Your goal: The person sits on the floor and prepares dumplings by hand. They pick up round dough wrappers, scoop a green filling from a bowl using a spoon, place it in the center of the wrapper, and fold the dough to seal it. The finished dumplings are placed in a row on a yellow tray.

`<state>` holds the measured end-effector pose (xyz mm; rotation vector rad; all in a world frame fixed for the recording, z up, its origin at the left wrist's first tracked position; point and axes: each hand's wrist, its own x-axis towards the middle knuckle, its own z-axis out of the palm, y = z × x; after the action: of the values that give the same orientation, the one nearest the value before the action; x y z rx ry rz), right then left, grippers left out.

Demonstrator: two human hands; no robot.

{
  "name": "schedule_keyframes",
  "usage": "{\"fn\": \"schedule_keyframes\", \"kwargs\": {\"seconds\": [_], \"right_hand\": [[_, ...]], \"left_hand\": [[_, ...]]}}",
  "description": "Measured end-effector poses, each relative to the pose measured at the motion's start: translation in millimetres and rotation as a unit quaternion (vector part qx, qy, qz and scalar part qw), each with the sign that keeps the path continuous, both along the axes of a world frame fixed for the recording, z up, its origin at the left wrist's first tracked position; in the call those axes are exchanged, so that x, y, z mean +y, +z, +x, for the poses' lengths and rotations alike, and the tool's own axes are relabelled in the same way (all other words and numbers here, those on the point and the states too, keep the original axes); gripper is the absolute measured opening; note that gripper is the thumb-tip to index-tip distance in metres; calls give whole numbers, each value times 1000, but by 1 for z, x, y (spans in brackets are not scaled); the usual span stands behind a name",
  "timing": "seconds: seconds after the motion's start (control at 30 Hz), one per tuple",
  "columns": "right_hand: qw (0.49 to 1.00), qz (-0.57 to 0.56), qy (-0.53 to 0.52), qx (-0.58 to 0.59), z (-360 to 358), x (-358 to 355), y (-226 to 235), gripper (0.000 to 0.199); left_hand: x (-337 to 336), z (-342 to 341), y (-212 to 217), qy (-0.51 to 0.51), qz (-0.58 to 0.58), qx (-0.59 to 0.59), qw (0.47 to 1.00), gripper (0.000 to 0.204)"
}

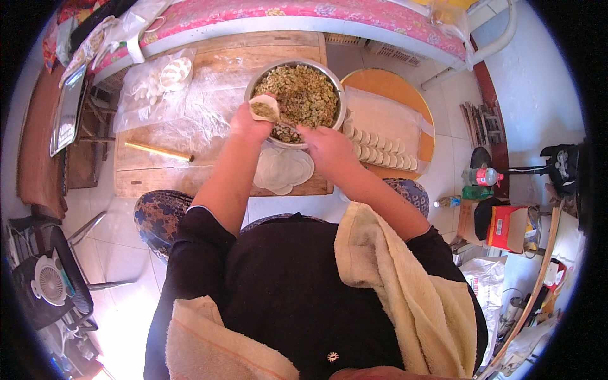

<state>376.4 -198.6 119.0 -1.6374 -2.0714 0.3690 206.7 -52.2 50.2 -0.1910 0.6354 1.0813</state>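
The dumpling wrapper [271, 100] sits in the person's left hand [249, 125], at the left side of a big metal bowl [342, 101]. It is round, white and open, with a small heap of filling in the middle. The left hand is half curled and cups the wrapper from below. The fingers under it are mostly hidden, and it cannot be told if this hand touches the bowl. The right hand [328, 151] is closed around a thin tool [287, 123] that points toward the wrapper. The tip is too small to make out, so it cannot be told if it is a spoon or a stick.

The bowl stands on a wooden counter [142, 180] and holds lots of chopped filling [301, 88], green and brown. Just beside the bowl, on the side near the person, is a pile of flat, white wrappers [283, 172] that lie partly on top of each other. Off to the left lies a shiny golden rod [158, 151]. Farther back on that side, a clear plastic bag [130, 114] has small white lumps [149, 94] by it.

To the right is a round yellow board [370, 77]. It has a pale sheet [386, 120] on it, and folded dumplings [386, 152] sit there in neat rows, close together.
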Motion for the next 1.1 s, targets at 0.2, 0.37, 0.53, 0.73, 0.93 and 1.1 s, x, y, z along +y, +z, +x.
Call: {"fn": "schedule_keyframes", "kwargs": {"seconds": [0.2,0.37,0.53,0.73,0.93,1.1], "right_hand": [[933,-211,-158,245,20,22,-43,28],[803,-336,-202,450,14,36,-64,24],[714,-328,-239,570,-7,50,-53,20],[667,-297,-280,623,-7,63,-68,16],[682,-330,-229,611,3,62,-64,23],[655,-330,-227,640,6,53,-54,27]], "left_hand": [[0,-28,12,70,-28,50,996,44],[-5,-42,1,85,-37,45,995,48],[-11,-49,-12,71,-50,41,995,48],[-17,-49,-18,40,-44,48,997,46],[-20,-45,-17,8,-9,56,998,44],[-23,-33,-8,4,2,64,998,44]]}}
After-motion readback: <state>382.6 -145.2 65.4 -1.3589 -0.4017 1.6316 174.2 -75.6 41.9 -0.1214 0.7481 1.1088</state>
